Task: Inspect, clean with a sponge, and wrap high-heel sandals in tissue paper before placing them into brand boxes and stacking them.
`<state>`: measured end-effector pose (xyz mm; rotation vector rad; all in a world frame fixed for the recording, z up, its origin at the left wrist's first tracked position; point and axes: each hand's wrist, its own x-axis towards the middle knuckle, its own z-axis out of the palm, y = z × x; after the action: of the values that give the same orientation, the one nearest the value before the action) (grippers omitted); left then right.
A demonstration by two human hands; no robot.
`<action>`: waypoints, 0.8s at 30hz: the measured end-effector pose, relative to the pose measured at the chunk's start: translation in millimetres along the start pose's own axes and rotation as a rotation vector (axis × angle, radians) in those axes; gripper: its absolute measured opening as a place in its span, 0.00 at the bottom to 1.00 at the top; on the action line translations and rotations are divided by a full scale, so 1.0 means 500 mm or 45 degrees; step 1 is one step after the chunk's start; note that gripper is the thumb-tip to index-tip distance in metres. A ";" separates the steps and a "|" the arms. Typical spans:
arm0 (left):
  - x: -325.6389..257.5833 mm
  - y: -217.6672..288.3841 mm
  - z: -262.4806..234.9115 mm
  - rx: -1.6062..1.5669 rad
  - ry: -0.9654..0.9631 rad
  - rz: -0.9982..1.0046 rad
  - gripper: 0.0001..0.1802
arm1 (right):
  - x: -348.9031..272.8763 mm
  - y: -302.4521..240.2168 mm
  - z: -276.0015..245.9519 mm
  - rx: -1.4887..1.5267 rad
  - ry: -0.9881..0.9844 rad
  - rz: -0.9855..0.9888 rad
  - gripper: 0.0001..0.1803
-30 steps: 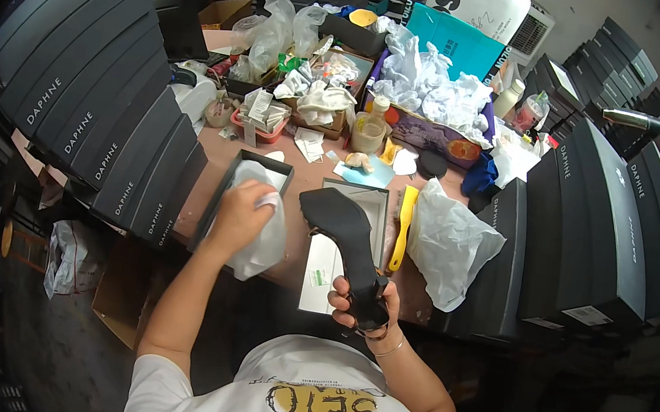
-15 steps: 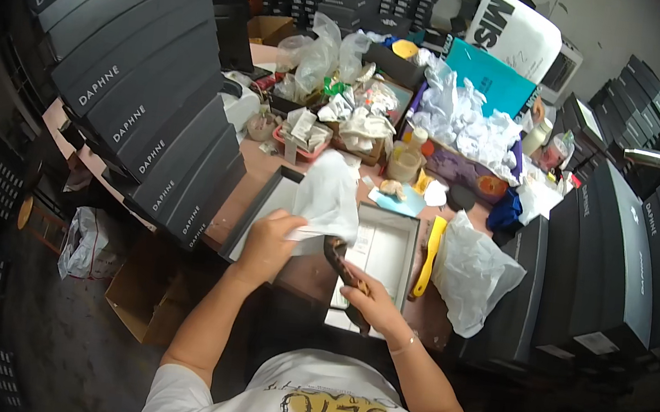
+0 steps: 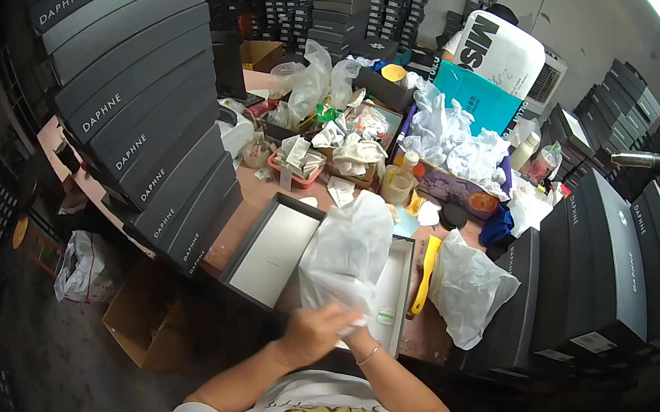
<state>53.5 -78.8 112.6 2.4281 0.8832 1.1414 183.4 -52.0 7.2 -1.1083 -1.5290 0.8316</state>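
A thin white plastic bag (image 3: 348, 249) spreads in front of me above the shoe box base, its mouth bunched near my body. My left hand (image 3: 321, 335) is closed on the bag's near edge. Behind it, my right hand (image 3: 357, 338) reaches to the bag's mouth; its fingers are hidden by the bag and my left hand. The dark brown shoe is out of sight. Under the bag lies the open shoe box base (image 3: 394, 288), pale inside with a small green-and-white packet (image 3: 386, 316). The dark grey box lid (image 3: 271, 252) rests to the left, its pale inside facing up.
Tall stacks of dark shoe boxes (image 3: 123, 115) flank me left and right. A yellow-handled tool (image 3: 425, 275) and another white plastic bag (image 3: 473, 285) lie to the right. Farther back are crumpled paper in a purple box (image 3: 461, 181), a bottle (image 3: 401, 180) and a pink tray (image 3: 297, 171).
My hands have come together near my body. The bag has moved right and nearer, now covering where the brown shoe was in my right hand. The shoe is no longer visible.
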 end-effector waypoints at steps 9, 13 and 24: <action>-0.030 0.069 0.083 -0.327 -0.062 -0.015 0.21 | -0.014 0.013 -0.070 0.606 0.001 0.437 0.19; -0.038 0.073 0.078 -0.361 -0.101 -0.104 0.21 | 0.011 -0.045 -0.123 -0.278 -0.251 0.016 0.17; -0.061 0.104 0.055 -0.522 -0.247 0.058 0.26 | 0.121 -0.023 -0.052 -0.473 -0.173 0.011 0.25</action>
<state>80.5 -138.7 104.5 2.1797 0.4806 0.9684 203.2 0.2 44.1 -1.3468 -1.8439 0.6534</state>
